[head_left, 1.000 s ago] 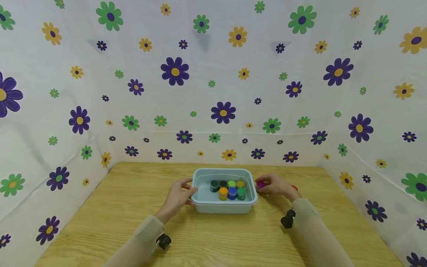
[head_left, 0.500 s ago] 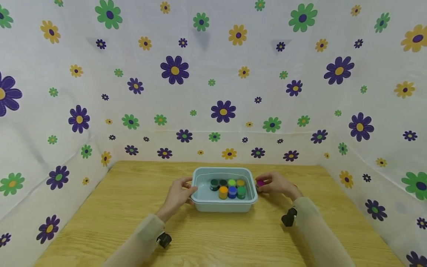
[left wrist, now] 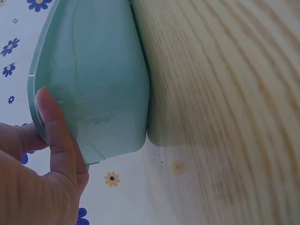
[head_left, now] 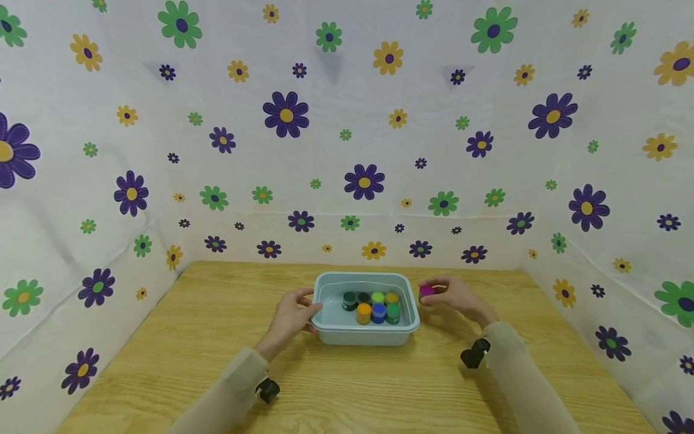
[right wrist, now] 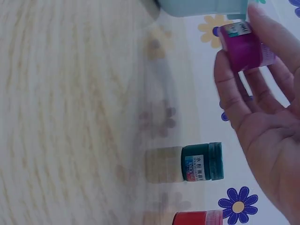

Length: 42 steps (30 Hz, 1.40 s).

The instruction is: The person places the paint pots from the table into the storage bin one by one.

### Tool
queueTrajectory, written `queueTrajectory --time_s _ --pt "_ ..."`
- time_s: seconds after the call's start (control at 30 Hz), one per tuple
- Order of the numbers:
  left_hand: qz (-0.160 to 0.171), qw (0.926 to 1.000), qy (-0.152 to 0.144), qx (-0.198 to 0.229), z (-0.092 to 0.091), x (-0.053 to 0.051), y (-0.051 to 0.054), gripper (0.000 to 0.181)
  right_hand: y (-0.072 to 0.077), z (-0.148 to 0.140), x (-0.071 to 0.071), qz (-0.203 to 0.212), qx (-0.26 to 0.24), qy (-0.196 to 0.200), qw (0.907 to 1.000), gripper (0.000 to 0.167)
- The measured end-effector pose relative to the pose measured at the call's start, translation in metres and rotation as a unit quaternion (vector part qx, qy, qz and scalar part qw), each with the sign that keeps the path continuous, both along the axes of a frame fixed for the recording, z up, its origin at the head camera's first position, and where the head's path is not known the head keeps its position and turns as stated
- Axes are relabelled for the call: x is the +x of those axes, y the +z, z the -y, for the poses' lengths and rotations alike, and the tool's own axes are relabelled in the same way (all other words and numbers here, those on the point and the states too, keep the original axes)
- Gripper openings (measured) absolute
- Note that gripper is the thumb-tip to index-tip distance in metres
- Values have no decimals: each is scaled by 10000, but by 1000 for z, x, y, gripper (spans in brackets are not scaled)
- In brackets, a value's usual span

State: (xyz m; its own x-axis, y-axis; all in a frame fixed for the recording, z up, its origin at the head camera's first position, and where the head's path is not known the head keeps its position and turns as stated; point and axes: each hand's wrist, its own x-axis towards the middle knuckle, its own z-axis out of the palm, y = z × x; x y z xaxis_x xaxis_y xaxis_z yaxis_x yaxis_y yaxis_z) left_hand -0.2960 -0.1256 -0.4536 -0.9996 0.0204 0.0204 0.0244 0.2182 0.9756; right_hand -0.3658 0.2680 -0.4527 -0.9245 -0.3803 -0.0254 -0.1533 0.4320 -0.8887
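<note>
My left hand (head_left: 289, 316) grips the left rim of a light blue plastic tub (head_left: 362, 337), thumb over the edge and fingers against the outside wall. In the left wrist view the tub wall (left wrist: 112, 79) stands on the table beside that hand. Several small paint jars, among them an orange jar (head_left: 364, 313) and a blue jar (head_left: 378, 313), stand inside the tub. My right hand (head_left: 455, 297) pinches a magenta paint jar (right wrist: 243, 47) between thumb and fingers, just right of the tub. The right wrist view shows this jar off the table.
A dark green paint jar (right wrist: 201, 161) and a red paint jar (right wrist: 197, 218) stand on the table near my right wrist; my arm hides them in the head view. A flowered cloth (head_left: 363, 120) walls the wooden table (head_left: 347, 392) at the back and sides.
My right hand has lifted the magenta jar slightly and shifted a little to the right. The red lid seen behind the right wrist earlier is now hidden. The left hand and tub stay put.
</note>
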Motion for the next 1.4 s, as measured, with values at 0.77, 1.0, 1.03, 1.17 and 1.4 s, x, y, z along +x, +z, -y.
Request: queueTrajectory --time_s 0.77,1.0,1.03,1.17,1.4 --pt "-12 10000 41 -16 0 -2 -3 48 36 44 17 -139 -651 133 9977 49" --pt "35 9999 106 -47 -1 1 -1 48 38 71 23 -114 -677 299 9972 45" --pt "43 9999 116 -55 -1 1 -1 48 37 75 24 -123 -652 377 9971 44" --pt "54 9998 135 -123 -2 1 0 48 33 88 25 -145 -451 504 9976 42" --pt "77 9996 169 -194 -2 0 -1 47 28 107 21 -281 199 809 9961 48"
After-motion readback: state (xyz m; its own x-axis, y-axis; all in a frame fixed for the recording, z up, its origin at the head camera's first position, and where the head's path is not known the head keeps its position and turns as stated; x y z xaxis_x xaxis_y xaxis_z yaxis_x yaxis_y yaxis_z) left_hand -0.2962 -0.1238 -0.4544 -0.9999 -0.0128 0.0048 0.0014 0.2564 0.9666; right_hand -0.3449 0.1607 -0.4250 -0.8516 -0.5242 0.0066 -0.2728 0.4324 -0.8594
